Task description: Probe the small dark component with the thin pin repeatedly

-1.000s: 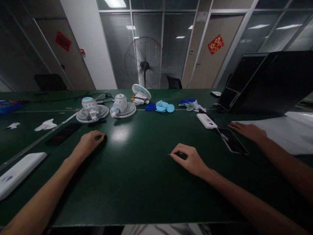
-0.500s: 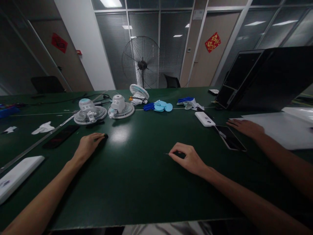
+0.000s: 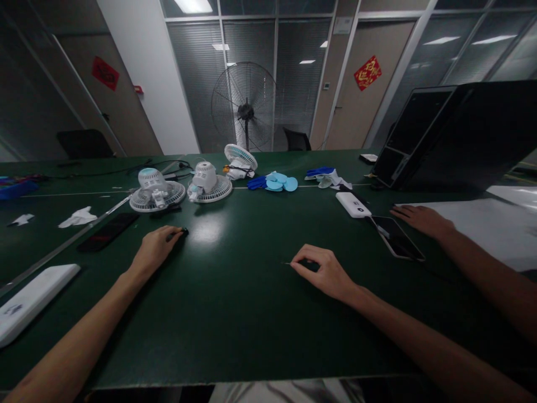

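On the left of the green table, my left hand [image 3: 156, 247] pinches a small dark piece [image 3: 185, 231] between thumb and fingertips; it is too small to identify. My right hand [image 3: 322, 270] rests on the table right of the middle, thumb and forefinger closed on a thin, pointed thing [image 3: 286, 263] sticking out to the left. Most of that thing is hidden by the fingers. Beyond my left hand lie two small white fans [image 3: 158, 193] [image 3: 210, 187], face down. A black phone [image 3: 108, 232] is to the left of that hand.
A third white fan [image 3: 240, 162], blue gloves with light-blue discs [image 3: 281, 182] and more gloves [image 3: 329, 176] lie farther back. At right are a white power bank [image 3: 352, 205], a phone [image 3: 397, 238], another person's hand [image 3: 423, 219], paper [image 3: 490, 224] and a black computer case [image 3: 457, 137]. Another white power bank [image 3: 37, 299] lies left.
The view has shifted slightly. Both hands keep nearly the same places and grips. The white paper at right has moved a little toward the near side.
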`<state>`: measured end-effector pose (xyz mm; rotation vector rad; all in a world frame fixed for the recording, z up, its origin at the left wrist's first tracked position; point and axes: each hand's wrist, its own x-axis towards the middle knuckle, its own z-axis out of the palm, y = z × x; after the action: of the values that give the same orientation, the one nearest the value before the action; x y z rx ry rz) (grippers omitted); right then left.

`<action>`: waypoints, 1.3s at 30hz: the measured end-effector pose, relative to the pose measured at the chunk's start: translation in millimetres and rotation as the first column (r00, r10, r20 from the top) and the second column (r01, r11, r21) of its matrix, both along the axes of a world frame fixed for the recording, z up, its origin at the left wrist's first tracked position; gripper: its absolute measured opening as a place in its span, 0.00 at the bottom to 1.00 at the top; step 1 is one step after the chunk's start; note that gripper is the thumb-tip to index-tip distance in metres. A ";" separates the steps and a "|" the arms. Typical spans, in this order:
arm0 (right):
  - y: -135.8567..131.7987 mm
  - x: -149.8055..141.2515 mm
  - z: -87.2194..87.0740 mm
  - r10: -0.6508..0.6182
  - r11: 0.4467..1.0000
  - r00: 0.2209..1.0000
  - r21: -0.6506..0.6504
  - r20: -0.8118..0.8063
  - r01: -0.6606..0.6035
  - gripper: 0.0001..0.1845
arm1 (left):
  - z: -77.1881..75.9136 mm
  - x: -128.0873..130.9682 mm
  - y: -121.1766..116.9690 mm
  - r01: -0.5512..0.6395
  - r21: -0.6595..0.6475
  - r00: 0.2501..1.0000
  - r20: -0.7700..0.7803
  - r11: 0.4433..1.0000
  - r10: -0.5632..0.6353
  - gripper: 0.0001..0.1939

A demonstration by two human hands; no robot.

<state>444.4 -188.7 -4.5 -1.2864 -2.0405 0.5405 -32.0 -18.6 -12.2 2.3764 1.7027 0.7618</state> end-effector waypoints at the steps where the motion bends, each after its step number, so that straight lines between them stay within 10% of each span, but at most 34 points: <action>1: 0.0 0.0 0.1 -0.002 1.000 1.000 0.001 0.000 0.002 0.10 | -0.1 0.4 0.2 -0.007 -0.003 1.000 0.007 1.000 0.007 0.29; 13: 2.4 2.3 -3.6 0.005 1.000 1.000 -0.002 -0.008 -0.005 0.10 | 14.6 17.4 -13.0 -0.023 -0.074 0.995 0.097 0.997 0.030 0.29; 19: 1.8 2.5 -3.8 0.013 1.000 1.000 0.004 -0.006 -0.013 0.10 | 10.8 101.6 -47.5 0.281 -0.145 0.952 0.164 0.949 -0.257 0.19; 27: 3.1 2.2 -3.9 0.004 1.000 1.000 0.031 0.029 -0.005 0.08 | 5.6 211.2 -98.6 0.634 -0.228 0.764 0.335 0.739 -0.551 0.11; 39: -0.1 3.9 0.2 0.028 0.998 0.995 0.061 0.099 -0.034 0.06 | 3.6 215.3 -104.4 0.651 -0.240 0.747 0.371 0.720 -0.552 0.12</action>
<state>448.3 -188.8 -4.4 -1.2680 -2.1438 0.4319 183.3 -122.9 -8.7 2.2179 0.7625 0.5620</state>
